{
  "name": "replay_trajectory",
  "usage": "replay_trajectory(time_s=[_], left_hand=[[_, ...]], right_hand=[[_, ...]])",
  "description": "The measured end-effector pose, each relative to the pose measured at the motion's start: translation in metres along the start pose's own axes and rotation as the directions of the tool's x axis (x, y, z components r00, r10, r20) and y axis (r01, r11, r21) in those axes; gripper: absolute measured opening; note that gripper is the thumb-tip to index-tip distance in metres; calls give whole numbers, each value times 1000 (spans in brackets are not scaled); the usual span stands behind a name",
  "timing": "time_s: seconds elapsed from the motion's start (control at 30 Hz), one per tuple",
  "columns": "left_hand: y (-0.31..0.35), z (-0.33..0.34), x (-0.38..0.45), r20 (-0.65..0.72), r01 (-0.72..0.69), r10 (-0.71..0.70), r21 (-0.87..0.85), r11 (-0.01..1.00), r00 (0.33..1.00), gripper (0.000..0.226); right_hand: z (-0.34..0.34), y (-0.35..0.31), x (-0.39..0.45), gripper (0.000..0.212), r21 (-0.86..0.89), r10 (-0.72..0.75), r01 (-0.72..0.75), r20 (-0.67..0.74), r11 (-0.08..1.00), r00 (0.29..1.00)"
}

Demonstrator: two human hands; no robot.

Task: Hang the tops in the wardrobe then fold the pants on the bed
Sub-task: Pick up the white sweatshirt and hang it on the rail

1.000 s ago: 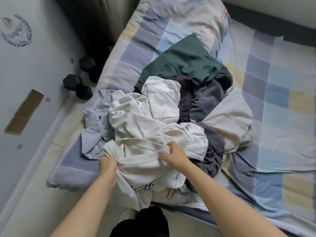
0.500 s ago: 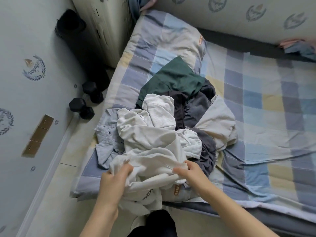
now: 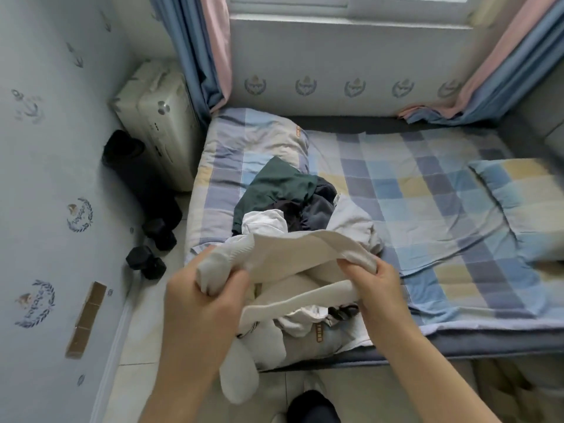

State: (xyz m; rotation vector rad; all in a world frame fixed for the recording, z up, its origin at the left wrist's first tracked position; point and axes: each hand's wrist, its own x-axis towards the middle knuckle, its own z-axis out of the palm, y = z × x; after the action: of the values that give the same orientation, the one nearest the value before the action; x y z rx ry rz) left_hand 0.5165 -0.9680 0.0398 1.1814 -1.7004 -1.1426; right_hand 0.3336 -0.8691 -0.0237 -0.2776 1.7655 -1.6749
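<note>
- Hands first: the left hand point(image 3: 204, 296) is clenched round one bunched end of a white top point(image 3: 283, 250), and the right hand point(image 3: 376, 283) pinches the other end, fingers curled into the cloth.
- White top stretches between the two hands, lifted above the near edge of the bed point(image 3: 427, 190), with a loose part hanging down over the bed's side toward the floor.
- Pile of clothes point(image 3: 293, 206) lies on the bed just behind the lifted top: a dark green garment point(image 3: 276, 186) on the far side, dark grey pieces point(image 3: 317, 209) in the middle, another white piece point(image 3: 264, 222) in front of them.
- Checked sheet covers the bed, with a matching pillow point(image 3: 250, 141) at the left end and a folded checked cover point(image 3: 518, 190) on the right.
- Cream suitcase point(image 3: 158, 117) stands shut in the corner beside the bed; what it holds cannot be seen.
- Black rolled mat point(image 3: 134, 172) leans by the suitcase, and two black dumbbells point(image 3: 152, 245) sit on the floor near it.
- Blue and pink curtains point(image 3: 201, 50) hang behind the bed.
</note>
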Motion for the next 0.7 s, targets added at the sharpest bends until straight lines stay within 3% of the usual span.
replay_trajectory(time_s=[0.07, 0.23, 0.33, 0.47, 0.57, 0.7], left_hand=[[3, -8, 1, -27, -4, 3, -18, 1000, 1000, 35], [18, -29, -2, -18, -92, 91, -76, 993, 996, 23], [26, -31, -3, 144, -170, 157, 87, 982, 977, 11], [27, -9, -20, 353, -310, 177, 365, 878, 919, 24], [23, 21, -36, 461, -330, 50, 551, 767, 886, 17], [24, 63, -54, 514, -331, -124, 699, 634, 849, 33]], right_hand=[[-3, -17, -17, 10, 107, -7, 14, -59, 994, 998], [-21, -83, -70, 20, 211, -207, 235, -147, 949, 967], [-33, -119, -98, 11, 156, -349, 391, -239, 907, 906], [-45, -143, -130, 16, 2, -527, 553, -299, 833, 796], [-57, -143, -147, 37, -134, -634, 626, -297, 768, 714], [-105, -135, -170, 42, -205, -644, 619, -388, 758, 660]])
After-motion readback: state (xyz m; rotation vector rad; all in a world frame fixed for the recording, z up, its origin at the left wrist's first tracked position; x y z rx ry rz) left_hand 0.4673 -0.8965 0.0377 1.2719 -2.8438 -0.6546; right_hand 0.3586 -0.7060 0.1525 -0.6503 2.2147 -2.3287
